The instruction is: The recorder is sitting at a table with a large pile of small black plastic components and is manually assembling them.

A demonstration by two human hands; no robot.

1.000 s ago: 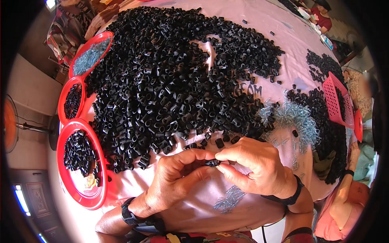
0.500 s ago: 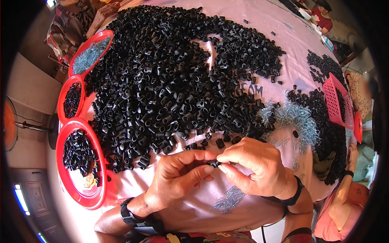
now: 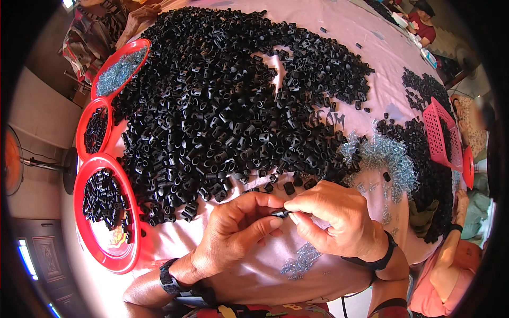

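Over the near edge of the pink cloth, my left hand [image 3: 229, 228] and my right hand [image 3: 336, 217] meet fingertip to fingertip. Between them is a small black plastic cord lock [image 3: 281, 213], gripped by thumb and forefinger on either side. Fingers hide most of it. Just beyond my hands spreads a big heap of hollow black cord lock barrels [image 3: 212, 116]. Small metal springs [image 3: 395, 161] lie heaped to the right of it, and a smaller patch of springs [image 3: 301, 262] rests on the cloth below my right hand.
Along the left edge stand a red plate [image 3: 108, 263] of black parts, a smaller red plate [image 3: 80, 139] of black parts, and a red plate [image 3: 99, 91] of springs. A pink basket [image 3: 432, 130] sits at right by more black pieces. Other people work around the table.
The black cord lock between my fingertips has turned slightly and shows more of its length. My hands stay in nearly the same place.
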